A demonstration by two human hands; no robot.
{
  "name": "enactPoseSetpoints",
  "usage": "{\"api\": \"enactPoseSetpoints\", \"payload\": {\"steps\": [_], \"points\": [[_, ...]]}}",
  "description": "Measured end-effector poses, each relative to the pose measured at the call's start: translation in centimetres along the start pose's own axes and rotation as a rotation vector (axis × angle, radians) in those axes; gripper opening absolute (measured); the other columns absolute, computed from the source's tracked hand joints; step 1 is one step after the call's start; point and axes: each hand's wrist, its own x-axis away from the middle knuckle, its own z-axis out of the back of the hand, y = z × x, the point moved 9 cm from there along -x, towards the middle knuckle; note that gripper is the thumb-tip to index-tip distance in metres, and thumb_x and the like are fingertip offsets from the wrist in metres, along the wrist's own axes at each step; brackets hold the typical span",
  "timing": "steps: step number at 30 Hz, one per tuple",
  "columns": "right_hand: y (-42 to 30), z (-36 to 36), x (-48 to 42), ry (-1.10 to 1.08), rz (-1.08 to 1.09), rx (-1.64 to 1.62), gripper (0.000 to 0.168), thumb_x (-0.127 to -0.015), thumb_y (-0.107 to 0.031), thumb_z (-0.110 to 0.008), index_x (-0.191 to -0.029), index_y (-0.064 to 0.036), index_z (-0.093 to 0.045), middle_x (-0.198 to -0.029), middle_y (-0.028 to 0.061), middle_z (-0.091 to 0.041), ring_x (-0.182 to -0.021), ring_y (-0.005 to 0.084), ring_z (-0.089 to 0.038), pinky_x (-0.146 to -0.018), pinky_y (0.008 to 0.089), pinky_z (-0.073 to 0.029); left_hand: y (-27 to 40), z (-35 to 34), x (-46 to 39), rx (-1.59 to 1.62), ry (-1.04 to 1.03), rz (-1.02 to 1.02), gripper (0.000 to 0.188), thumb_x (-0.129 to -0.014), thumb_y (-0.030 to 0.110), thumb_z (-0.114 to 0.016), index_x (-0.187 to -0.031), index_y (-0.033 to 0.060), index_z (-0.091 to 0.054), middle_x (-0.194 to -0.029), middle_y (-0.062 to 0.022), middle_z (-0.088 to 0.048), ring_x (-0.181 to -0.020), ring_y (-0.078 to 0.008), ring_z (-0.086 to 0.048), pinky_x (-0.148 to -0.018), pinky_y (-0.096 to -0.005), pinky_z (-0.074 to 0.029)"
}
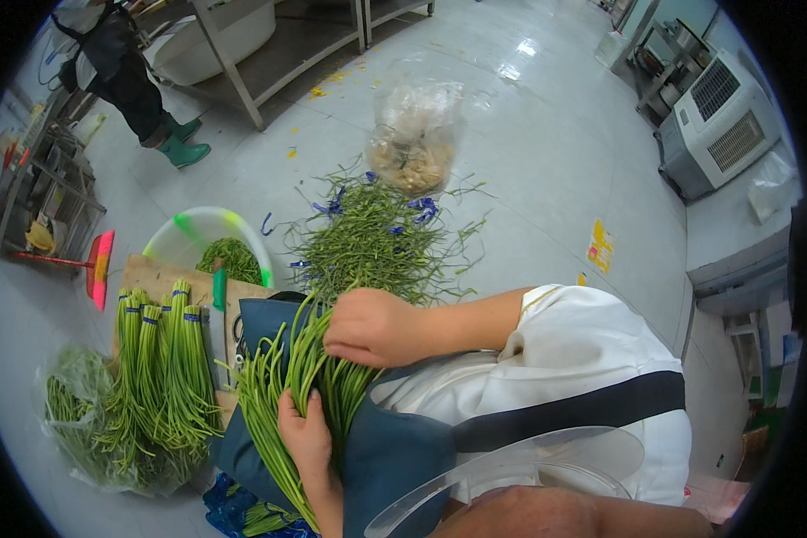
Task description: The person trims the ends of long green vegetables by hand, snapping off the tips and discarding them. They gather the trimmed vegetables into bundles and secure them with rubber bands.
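Long green garlic scapes [262, 403] lie as a loose bunch across the dark blue apron over my lap. My left hand [307, 430] is closed round the middle of some stems, thumb on top. Above it, my right hand [366, 329] is curled in a fist at their upper ends, its fingertips partly hidden. To the left, bundles of scapes [175, 376] tied with blue bands rest on a wooden board [134, 269]. A knife with a green handle [219, 289] and scissors [238, 331], partly covered by the apron, also lie on the board.
Beyond the board stands a white tub [155, 245] with green trimmings. A heap of thin trimmings [376, 235] with blue bands and a clear bag [417, 134] lie on the floor. A plastic bag of scapes [74, 403] is at left. A person in green boots [183, 151] stands near steel tables.
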Motion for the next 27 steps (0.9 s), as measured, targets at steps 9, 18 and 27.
{"api": "enactPoseSetpoints", "payload": {"steps": [9, 18, 27], "points": [[1.2, -8.4, 3.8, -0.471, -0.006, 0.024, 0.025, -0.075, -0.02, -0.068, -0.091, -0.005, -0.059, -0.088, 0.0135, -0.056, -0.085, 0.0327, -0.054, -0.073, 0.0439, -0.044, -0.1, 0.2, -1.3, 0.333, -0.094, 0.26, 0.018, -0.092, 0.01, -0.053, -0.108, 0.0031, -0.051, -0.072, -0.0048, -0.055, -0.057, -0.0108, -0.051, -0.044, -0.023, -0.039], [6.0, -3.7, 1.3, -0.451, -0.244, -0.07, 0.025, -0.08, -0.01, -0.067, -0.104, -0.002, -0.062, -0.094, 0.0139, -0.059, -0.092, 0.0312, -0.055, -0.08, 0.0389, -0.045, -0.1, 0.6, -4.8, 0.706, -0.171, 0.246, 0.024, -0.091, 0.018, -0.06, -0.108, 0.0017, -0.055, -0.066, 0.0001, -0.05, -0.054, -0.0072, -0.046, -0.047, -0.0205, -0.036], [4.0, -5.1, -2.4, -0.161, -0.019, 0.129, 0.018, -0.074, -0.006, -0.07, -0.089, -0.003, -0.062, -0.067, 0.0093, -0.052, -0.057, 0.0265, -0.053, -0.05, 0.036, -0.043, -0.1, 0.5, -3.9, 0.75, -0.257, 0.243, 0.021, -0.09, 0.016, -0.06, -0.105, 0.0024, -0.053, -0.065, 0.0013, -0.046, -0.054, -0.0063, -0.042, -0.045, -0.0194, -0.033]]}}
